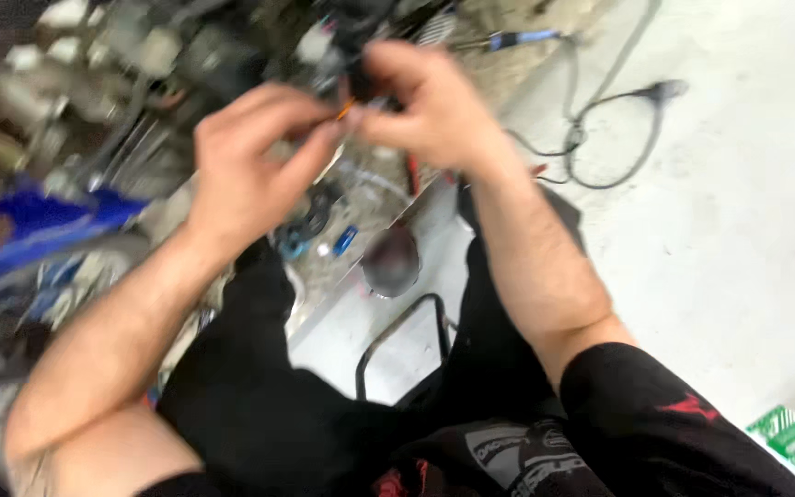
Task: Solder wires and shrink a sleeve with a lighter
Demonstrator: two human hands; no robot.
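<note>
Pale concrete floor point(738, 230) on our right, cluttered machine parts point(94, 92) up left, all pretty blurry. We've got both hands up in the middle of the shot. Our left hand point(246, 156) and right hand point(434, 101) meet fingertip to fingertip, fingers pinched nearly closed on a tiny orange piece point(346, 109), looks like a thin wire end or pin, too smeared to say which. We'd guess it's very light, thin and easy to bend or drop, so a fingertip pinch close to its end makes sense. Its long axis seems to slant up toward the right, tip toward the right hand. A black cable point(600, 138) loops on the floor, well apart.
</note>
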